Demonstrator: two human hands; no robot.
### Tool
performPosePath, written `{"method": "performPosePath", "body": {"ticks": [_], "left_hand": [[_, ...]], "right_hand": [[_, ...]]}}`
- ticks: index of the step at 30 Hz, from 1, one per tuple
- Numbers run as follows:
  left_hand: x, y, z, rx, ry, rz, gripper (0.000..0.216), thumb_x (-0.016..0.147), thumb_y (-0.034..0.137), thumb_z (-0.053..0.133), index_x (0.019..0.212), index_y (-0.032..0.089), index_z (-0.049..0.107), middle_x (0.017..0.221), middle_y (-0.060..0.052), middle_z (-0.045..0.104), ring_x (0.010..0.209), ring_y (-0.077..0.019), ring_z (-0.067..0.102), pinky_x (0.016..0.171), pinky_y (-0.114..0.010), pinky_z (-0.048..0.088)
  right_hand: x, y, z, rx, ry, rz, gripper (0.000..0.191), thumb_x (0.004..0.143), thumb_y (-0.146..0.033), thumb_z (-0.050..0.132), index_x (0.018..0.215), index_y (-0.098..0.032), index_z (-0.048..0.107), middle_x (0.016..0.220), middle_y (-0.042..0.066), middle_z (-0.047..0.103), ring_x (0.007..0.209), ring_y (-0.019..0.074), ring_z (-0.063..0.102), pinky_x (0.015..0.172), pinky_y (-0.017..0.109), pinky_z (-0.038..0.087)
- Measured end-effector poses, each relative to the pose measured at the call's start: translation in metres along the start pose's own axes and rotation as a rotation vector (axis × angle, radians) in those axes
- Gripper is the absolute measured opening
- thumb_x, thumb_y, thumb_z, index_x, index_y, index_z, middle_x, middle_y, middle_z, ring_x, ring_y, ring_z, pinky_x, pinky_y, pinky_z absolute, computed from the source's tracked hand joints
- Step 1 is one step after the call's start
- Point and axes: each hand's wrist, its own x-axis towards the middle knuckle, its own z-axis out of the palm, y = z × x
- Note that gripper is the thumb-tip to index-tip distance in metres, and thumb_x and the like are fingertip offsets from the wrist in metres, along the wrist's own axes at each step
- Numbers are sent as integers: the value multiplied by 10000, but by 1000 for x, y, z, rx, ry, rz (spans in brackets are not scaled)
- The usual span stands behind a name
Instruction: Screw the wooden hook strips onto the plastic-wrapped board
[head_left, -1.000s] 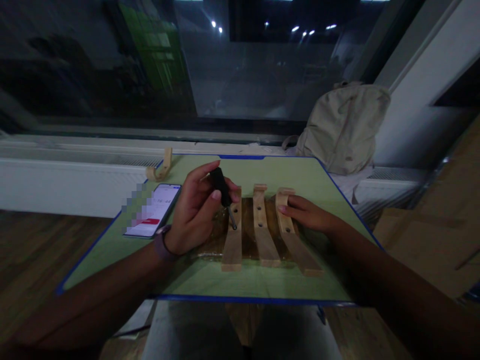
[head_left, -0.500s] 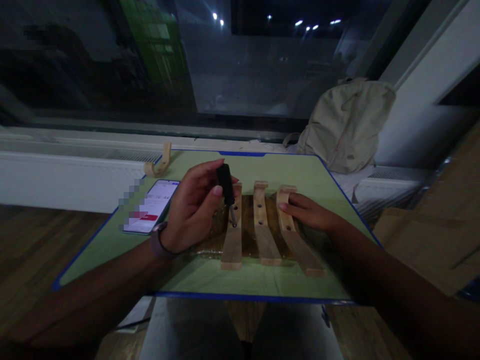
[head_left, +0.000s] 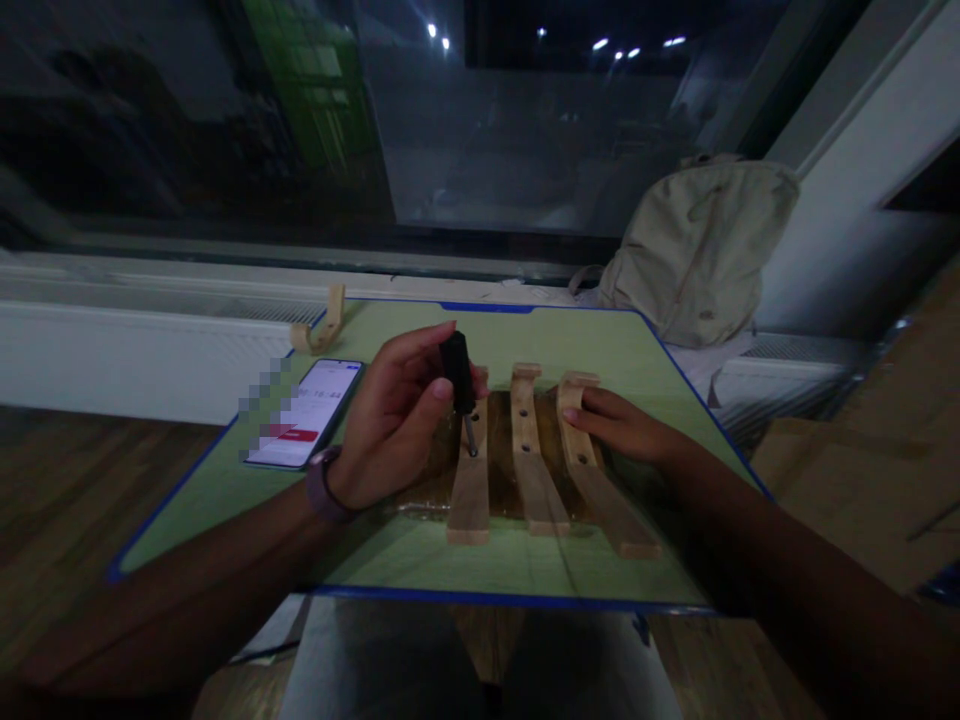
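My left hand [head_left: 390, 420] pinches a black-handled screwdriver [head_left: 458, 375] held nearly upright, its metal tip touching the leftmost of three pale wooden hook pieces [head_left: 471, 480]. These pieces lie side by side across a darker wooden board [head_left: 499, 455] on a green mat [head_left: 375, 555]. My right hand [head_left: 626, 425] rests with fingers flat on the rightmost wooden piece [head_left: 592, 470]. The middle piece [head_left: 531, 450] shows two holes and is untouched.
A lit phone [head_left: 307, 412] lies on the mat's left part. A fourth wooden hook [head_left: 322, 322] sits at the mat's far left corner. A beige backpack [head_left: 701, 250] leans at the back right by the window. Brown cardboard [head_left: 862, 470] is at the right.
The screwdriver handle has tilted more upright, its tip staying on the leftmost piece. The view shifted slightly. My right hand has stayed on the rightmost piece.
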Motion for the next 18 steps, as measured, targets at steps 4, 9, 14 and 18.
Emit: {"method": "performPosePath", "body": {"ticks": [4, 9, 14, 18], "left_hand": [[1, 2, -1, 15, -1, 17, 492, 882, 139, 746, 1311, 321, 587, 1018, -3, 729, 909, -123, 720, 820, -266, 603], [-3, 2, 3, -4, 6, -41, 512, 988, 150, 582, 1447, 337, 454, 1120, -40, 723, 893, -140, 715, 854, -344, 608], [-3, -2, 1, -36, -15, -11, 409, 1004, 181, 549, 1381, 327, 491, 1176, -39, 674, 925, -134, 705, 870, -350, 602], [0, -2, -5, 84, 49, 18, 424, 897, 226, 734, 1278, 312, 569, 1075, -9, 649, 887, -131, 682, 792, -302, 601]], "right_hand": [[-1, 3, 0, 1, -2, 11, 384, 943, -536, 566, 1048, -213, 746, 1070, 74, 775, 999, 288, 711, 917, 440, 579], [0, -3, 0, 15, -2, -1, 422, 939, -558, 565, 1101, -216, 752, 1140, 87, 766, 1104, 312, 692, 992, 469, 544], [0, -3, -1, 28, -22, 23, 416, 935, -557, 570, 1110, -230, 758, 1183, 82, 760, 1127, 329, 687, 1013, 488, 531], [-1, 0, -1, 28, -8, 45, 371, 931, -529, 583, 1095, -249, 761, 1153, 79, 769, 1092, 331, 697, 1001, 484, 540]]}}
